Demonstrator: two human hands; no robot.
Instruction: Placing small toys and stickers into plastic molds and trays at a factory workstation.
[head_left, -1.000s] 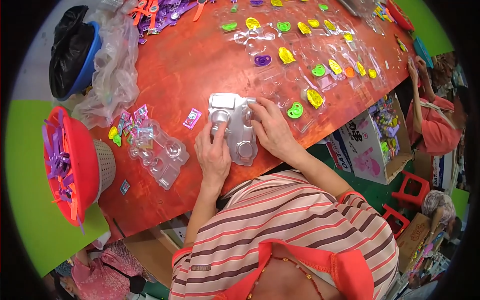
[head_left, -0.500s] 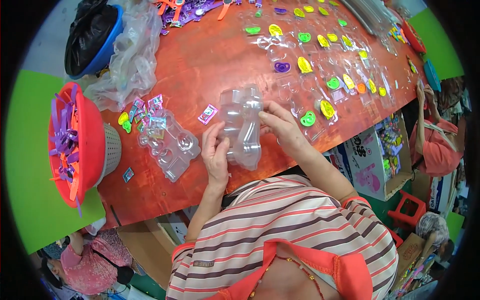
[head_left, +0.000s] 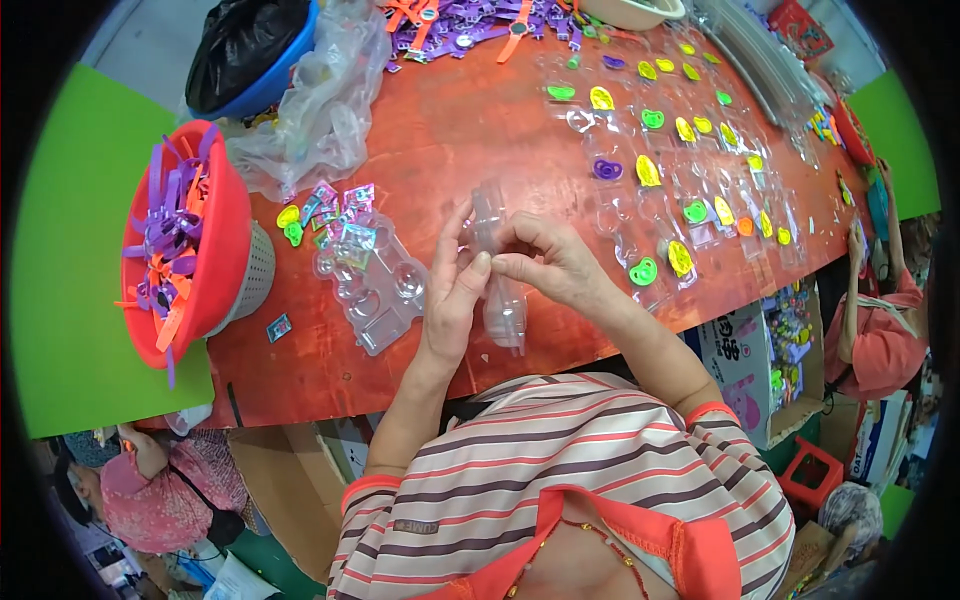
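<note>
While we hold the clear plastic blister tray (head_left: 497, 270) up on its edge above the near edge of the tabletop (head_left: 440, 130), both hands close on it from either side. Our left hand (head_left: 450, 300) has its fingers nearly straight, fingertips pressing the tray's left face. Our right hand (head_left: 550, 265) is curled, thumb and forefinger pinching the tray near its upper part. Standing it upright like this seems to let us work the two thin layers with our fingertips.

Just to the left, a stack of clear blister trays (head_left: 375, 285) lies flat with small colourful packets (head_left: 335, 215) at its far end, close enough to reach. Near the left edge a red basket (head_left: 215, 235) holds purple and orange strips. Toward the right edge, rows of trays with small yellow and green pieces (head_left: 690, 200) lie spread out.
</note>
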